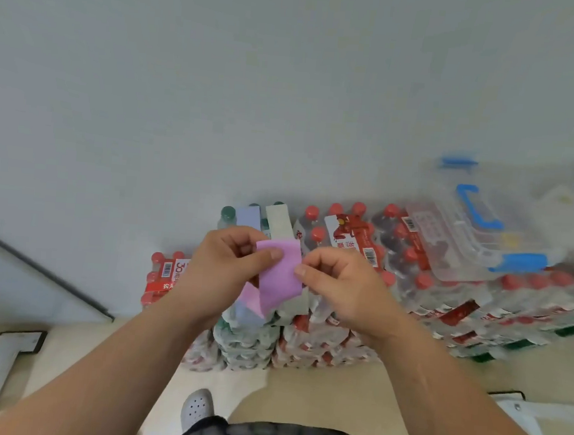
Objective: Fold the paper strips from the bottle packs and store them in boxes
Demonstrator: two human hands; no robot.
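Head view: purple paper strip (279,278) between left hand (226,267) and right hand (338,286).

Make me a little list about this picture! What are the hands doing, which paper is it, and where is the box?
left hand: pinches the pink strip on its left side
right hand: pinches its right edge
other strips: blue strip and pale green strip lie on the green-capped pack
box: clear with blue clips, on the red-capped packs, at the right
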